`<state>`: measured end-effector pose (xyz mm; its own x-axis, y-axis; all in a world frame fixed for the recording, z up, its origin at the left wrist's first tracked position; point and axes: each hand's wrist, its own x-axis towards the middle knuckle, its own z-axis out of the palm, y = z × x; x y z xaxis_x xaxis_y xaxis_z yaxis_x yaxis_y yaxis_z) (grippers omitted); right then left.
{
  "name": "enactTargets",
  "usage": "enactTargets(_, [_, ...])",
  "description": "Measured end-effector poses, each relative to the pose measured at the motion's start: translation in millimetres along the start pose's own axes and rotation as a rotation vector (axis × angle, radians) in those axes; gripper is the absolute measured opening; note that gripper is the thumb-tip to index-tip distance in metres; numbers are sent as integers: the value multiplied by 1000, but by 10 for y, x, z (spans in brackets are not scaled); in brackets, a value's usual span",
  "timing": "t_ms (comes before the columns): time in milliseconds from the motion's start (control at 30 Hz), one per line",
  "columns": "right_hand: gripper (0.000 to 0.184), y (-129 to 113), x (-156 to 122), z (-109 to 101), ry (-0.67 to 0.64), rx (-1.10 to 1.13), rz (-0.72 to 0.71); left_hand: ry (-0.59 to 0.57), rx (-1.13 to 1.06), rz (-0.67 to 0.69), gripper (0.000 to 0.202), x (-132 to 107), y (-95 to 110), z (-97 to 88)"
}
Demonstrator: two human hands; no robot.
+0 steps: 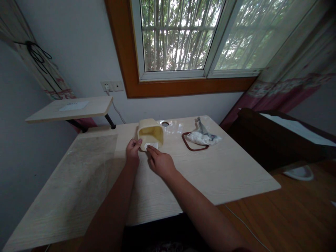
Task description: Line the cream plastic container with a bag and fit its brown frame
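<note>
A cream-coloured plastic bin [151, 123] lies tipped on the table, its open mouth facing me. My left hand [133, 150] grips the bin's left rim, with the thumb on the near edge and the other fingers partly hidden behind the wall. A small white piece of tissue or cloth [154, 144] rests against the lower inside of the mouth. My right hand [162, 161] presses this white piece with its fingers close together at the rim.
On the wooden table [210, 178], a brown ring-shaped frame [194, 149] lies right of the bin, partly under a clear bag with white contents [202, 136]. A raised shelf [76, 108] stands at the back left. A dark covered piece of furniture [257, 143] is at right.
</note>
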<state>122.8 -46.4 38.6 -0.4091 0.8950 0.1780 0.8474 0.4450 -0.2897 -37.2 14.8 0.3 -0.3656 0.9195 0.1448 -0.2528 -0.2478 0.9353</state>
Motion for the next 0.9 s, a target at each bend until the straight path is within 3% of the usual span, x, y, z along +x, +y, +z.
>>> enactTargets(200, [57,103,21,-10,34,-7,109,-5,28,19,48,-21,13,10])
enactTargets(467, [60,-35,-14,-7,3,74,-44,8,19,19,48,-6,7,-4])
enactTargets(700, [59,96,6,-23,64,62,90,8,9,21,50,-9,15,25])
enactTargets(900, [60,-1,-13,-1,17,112,-36,17,10,24,49,-3,-6,5])
